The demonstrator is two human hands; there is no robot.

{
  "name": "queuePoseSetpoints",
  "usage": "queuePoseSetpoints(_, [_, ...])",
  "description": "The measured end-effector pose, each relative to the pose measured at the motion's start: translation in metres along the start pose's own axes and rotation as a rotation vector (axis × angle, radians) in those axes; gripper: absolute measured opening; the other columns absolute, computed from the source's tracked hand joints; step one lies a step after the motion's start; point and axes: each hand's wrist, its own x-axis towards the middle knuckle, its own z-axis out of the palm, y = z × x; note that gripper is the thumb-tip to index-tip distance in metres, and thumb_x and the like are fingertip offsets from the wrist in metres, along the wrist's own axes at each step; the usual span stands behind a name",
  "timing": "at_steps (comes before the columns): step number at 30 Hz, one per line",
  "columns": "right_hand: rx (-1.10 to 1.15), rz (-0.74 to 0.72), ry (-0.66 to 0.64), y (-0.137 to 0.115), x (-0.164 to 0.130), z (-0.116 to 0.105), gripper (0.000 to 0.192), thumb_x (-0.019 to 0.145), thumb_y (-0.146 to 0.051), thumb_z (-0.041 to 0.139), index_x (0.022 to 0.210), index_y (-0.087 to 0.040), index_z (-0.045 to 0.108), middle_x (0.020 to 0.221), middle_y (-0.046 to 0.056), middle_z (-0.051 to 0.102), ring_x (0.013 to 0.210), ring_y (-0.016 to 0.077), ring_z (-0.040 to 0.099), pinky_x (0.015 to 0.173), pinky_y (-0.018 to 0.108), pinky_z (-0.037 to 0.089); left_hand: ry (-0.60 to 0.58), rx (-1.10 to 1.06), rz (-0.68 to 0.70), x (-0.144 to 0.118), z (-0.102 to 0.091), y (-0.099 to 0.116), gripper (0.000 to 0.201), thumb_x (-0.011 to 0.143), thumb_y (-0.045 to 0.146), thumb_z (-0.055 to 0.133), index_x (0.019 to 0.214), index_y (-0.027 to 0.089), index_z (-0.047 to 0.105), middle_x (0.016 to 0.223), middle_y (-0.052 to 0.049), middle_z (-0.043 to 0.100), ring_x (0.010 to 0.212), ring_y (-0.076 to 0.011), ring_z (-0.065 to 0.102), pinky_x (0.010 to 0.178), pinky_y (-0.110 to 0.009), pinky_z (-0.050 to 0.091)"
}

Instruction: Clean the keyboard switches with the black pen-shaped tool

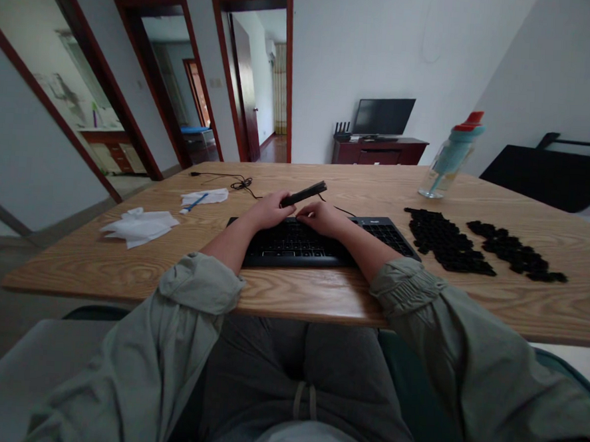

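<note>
A black keyboard [323, 243] lies on the wooden table [320, 296] in front of me, with many of its keycaps taken off. My left hand [270, 209] grips a long black bar-shaped piece [304, 193] and holds it tilted just above the keyboard's far edge. My right hand [322, 217] rests on the keyboard beside it, fingers curled down onto the key area near the bar's lower end. Whether it pinches anything small is hidden.
Two patches of loose black keycaps [446, 240] [516, 251] lie right of the keyboard. A water bottle [451, 157] stands behind them. White tissues [139, 225] and a cloth with a blue tool [204, 197] lie at the left, a black cable [240, 183] behind.
</note>
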Motion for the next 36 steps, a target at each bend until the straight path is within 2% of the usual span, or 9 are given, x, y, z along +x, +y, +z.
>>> queuePoseSetpoints(5, [-0.051,-0.023,0.010,-0.003,0.001,0.001,0.025,0.092,-0.033,0.054,0.102,-0.023,0.075,0.094,0.004,0.074,0.080,0.0165,0.065,0.073,0.025,0.046,0.035,0.019,-0.021,-0.001,0.002,-0.002,0.018,0.080,0.031,0.054,0.086,0.016,0.061,0.079,-0.003,0.062,0.075,-0.0183,0.055,0.066,-0.029,0.038])
queuePoseSetpoints(12, [0.015,-0.030,0.005,-0.003,-0.002,0.000,0.024,0.091,-0.030,0.055,0.101,-0.021,0.075,0.090,0.004,0.074,0.074,0.0146,0.064,0.071,0.025,0.046,0.036,0.023,-0.052,-0.004,0.002,-0.005,0.020,0.078,0.029,0.053,0.091,0.017,0.062,0.084,-0.003,0.066,0.080,-0.0193,0.058,0.073,-0.030,0.042])
queuePoseSetpoints(21, [0.102,-0.021,0.006,0.001,0.002,0.003,0.022,0.089,-0.027,0.058,0.099,-0.019,0.075,0.089,0.004,0.074,0.073,0.0146,0.063,0.071,0.026,0.047,0.060,0.006,0.031,-0.003,0.003,0.004,0.022,0.082,0.030,0.053,0.095,0.016,0.064,0.088,-0.004,0.066,0.081,-0.0193,0.059,0.074,-0.031,0.044])
queuePoseSetpoints(29, [0.142,-0.065,-0.017,0.009,0.005,0.006,0.022,0.087,-0.024,0.057,0.100,-0.016,0.074,0.088,0.005,0.074,0.072,0.0137,0.062,0.071,0.025,0.047,0.049,0.000,0.072,0.000,0.005,-0.001,0.024,0.083,0.031,0.052,0.098,0.016,0.064,0.086,-0.004,0.066,0.079,-0.0188,0.058,0.073,-0.030,0.043])
queuePoseSetpoints(36, [0.052,-0.070,0.033,0.002,0.005,0.006,0.022,0.089,-0.027,0.057,0.100,-0.020,0.074,0.088,0.003,0.074,0.075,0.0138,0.063,0.070,0.025,0.045,0.053,0.009,0.095,-0.003,0.003,0.006,0.023,0.083,0.033,0.053,0.095,0.017,0.064,0.088,-0.005,0.067,0.081,-0.0192,0.059,0.074,-0.030,0.043])
